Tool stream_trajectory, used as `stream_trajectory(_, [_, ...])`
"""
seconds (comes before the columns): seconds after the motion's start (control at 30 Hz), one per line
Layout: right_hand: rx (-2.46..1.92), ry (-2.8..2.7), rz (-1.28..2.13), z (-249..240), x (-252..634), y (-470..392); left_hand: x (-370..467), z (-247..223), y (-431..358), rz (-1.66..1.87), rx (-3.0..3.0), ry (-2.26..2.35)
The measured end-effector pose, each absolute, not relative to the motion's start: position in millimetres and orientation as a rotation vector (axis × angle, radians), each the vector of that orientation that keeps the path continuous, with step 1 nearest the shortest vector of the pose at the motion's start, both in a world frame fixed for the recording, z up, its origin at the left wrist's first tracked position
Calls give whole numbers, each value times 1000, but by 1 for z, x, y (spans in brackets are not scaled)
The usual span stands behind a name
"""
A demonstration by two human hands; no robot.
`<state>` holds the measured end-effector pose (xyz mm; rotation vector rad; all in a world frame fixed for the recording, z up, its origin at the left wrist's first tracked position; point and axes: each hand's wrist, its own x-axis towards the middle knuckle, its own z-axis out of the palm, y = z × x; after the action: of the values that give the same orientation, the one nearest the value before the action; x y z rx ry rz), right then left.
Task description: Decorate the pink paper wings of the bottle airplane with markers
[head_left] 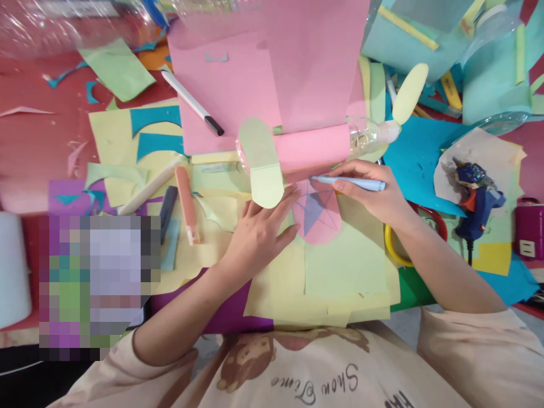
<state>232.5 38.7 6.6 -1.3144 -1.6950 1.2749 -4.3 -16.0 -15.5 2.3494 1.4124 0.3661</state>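
Note:
My right hand holds a light blue marker, its tip at the upper edge of a round pink paper. A blue star is drawn on the circle, with part of it coloured in. My left hand lies with its fingers apart at the circle's left edge, its fingertips partly under a pale green paper strip. That strip is on the left end of a plastic bottle wrapped in pink paper. A pale green oval sticks out at the bottle's cap end.
A blue glue gun and scissors with red and yellow handles lie to the right. A white marker rests on pink sheets behind. On the left are an orange marker, a dark marker and paper scraps.

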Motion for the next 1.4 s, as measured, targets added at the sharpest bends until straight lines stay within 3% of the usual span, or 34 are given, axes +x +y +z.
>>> stream_trajectory(1.4, [-1319,-1726,1315,10,231,35,-5,-15,-16,387,2377,1416])
